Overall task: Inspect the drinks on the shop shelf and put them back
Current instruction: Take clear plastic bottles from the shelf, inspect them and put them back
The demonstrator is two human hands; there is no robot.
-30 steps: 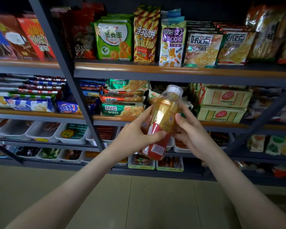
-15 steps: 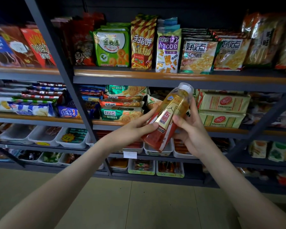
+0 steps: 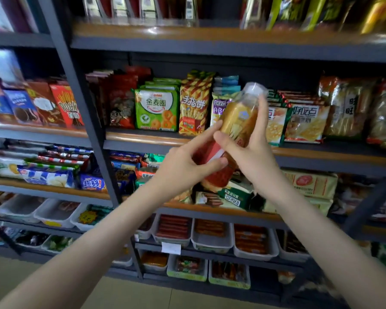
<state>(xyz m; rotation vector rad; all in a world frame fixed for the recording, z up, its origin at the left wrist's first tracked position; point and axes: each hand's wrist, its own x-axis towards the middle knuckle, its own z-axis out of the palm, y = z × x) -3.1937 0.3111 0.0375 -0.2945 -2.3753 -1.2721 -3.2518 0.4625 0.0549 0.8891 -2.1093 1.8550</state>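
Two hands on bottle (image 3: 239, 121): left hand (image 3: 187, 168) curls round red base, right hand (image 3: 252, 152) wraps middle. Raised since a second ago, tilted, before shelf (image 3: 143, 137) edge. Inspection likely ongoing; not reshelved.

I see one drink bottle (image 3: 239, 121), clear with a white cap, yellow drink and red label, tipped right, before the shelf (image 3: 143, 136).

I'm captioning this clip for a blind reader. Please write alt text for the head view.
A left hand and a right hand hold a tilted bottle of amber drink before shop shelves. The left grips its red lower part, the right its middle. Snack packets fill the shelves, with trays below.
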